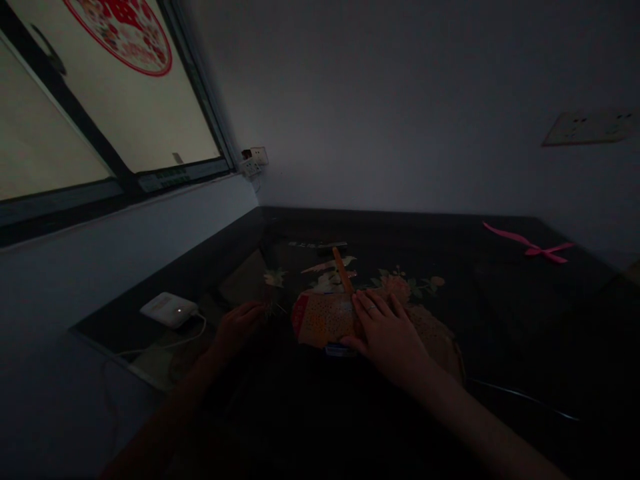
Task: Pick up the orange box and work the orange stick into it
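Note:
The light is dim. My right hand lies with its fingers stretched out across the right part of a rounded orange-brown piece with dark dots and a red left end. From under that hand's fingertips an orange stick points away toward the wall. A small blue object shows at the piece's near edge. To the left, my left hand is closed low over the table, with thin pale strands at its fingertips. What exactly those fingers hold is too dark to tell. Brown crumpled material lies beyond my right wrist.
A white power bank with a lit dot and a cable stands at the left of the dark glossy table. At the far right lies a pink ribbon. A thin cord runs near my right forearm. Wall and window border the table.

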Available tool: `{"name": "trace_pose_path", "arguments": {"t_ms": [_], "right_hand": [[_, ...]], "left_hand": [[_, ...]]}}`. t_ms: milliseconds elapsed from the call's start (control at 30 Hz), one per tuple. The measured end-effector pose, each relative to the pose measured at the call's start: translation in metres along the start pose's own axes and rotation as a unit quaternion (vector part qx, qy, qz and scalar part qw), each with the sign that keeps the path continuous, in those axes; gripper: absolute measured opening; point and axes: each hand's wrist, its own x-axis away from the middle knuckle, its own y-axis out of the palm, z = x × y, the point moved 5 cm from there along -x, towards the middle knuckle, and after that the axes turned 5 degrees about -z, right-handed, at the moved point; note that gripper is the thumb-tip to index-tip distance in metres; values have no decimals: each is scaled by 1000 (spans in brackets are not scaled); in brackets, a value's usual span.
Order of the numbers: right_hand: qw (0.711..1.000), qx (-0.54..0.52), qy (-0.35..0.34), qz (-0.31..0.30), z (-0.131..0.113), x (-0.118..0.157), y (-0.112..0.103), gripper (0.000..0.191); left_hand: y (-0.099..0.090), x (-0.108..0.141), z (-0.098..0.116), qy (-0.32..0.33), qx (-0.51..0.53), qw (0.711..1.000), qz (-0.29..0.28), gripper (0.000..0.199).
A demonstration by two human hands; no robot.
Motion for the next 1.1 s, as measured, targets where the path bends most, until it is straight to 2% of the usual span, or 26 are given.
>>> {"name": "trace_pose_path", "arguments": {"t_ms": [100,233,333,433,533,633,667,733,800,867,933,1100], "right_hand": [[1000,2,2,-5,0,0,-1,71],[1000,3,4,-10,-1,0,-2,71],[1000,-4,2,-11,0,0,-3,71],[1000,-15,2,-6,0,0,-3,70],[1000,-24,2,-3,0,-1,-4,70],[999,-32,-1,3,0,-1,-7,70],[999,-34,-4,4,0,-1,-8,69],[999,-39,-9,2,0,-1,-9,66],[999,-42,-8,2,0,-1,-10,65],[999,-44,-7,6,1,-1,-10,62],[999,-44,-10,9,1,-1,-12,57],[999,-40,-10,10,1,7,-41,40]], "left_hand": [[7,1,-4,-1,0,1000,-20,28],[14,3,-11,-33,-27,998,-42,27],[14,5,-18,-64,-25,997,-33,27],[5,1,-15,-91,9,996,-4,26],[-16,-12,12,-96,63,992,44,26],[-37,-34,62,-33,110,992,52,27],[-40,-42,81,1,123,992,28,34],[-37,-58,118,97,140,984,-59,68],[-26,-70,144,161,136,966,-151,96],[-13,-79,158,178,125,950,-223,108],[-2,-86,162,174,119,942,-263,110],[1,-94,161,186,130,936,-269,111]]}}
